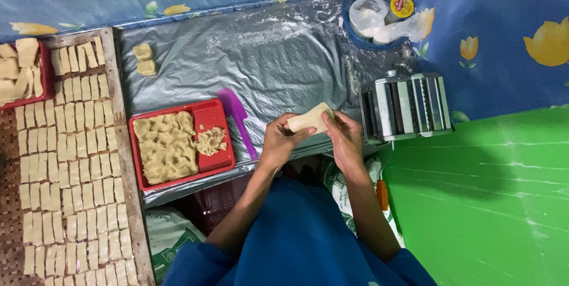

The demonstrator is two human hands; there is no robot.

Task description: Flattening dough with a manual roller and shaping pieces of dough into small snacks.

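Observation:
Both my hands hold one pale folded piece of dough above the front edge of the grey plastic sheet. My left hand grips its left end with the thumb on top. My right hand pinches its right end. A metal roller machine stands just right of my right hand. A red tray with a slab of dough lies left of my left hand, and a purple scraper rests between the tray and that hand.
A wooden board on the left carries several rows of cut dough strips. Another red tray with dough sits at far left. Two dough lumps lie on the sheet. A blue bowl with bags stands behind the machine. Green floor lies right.

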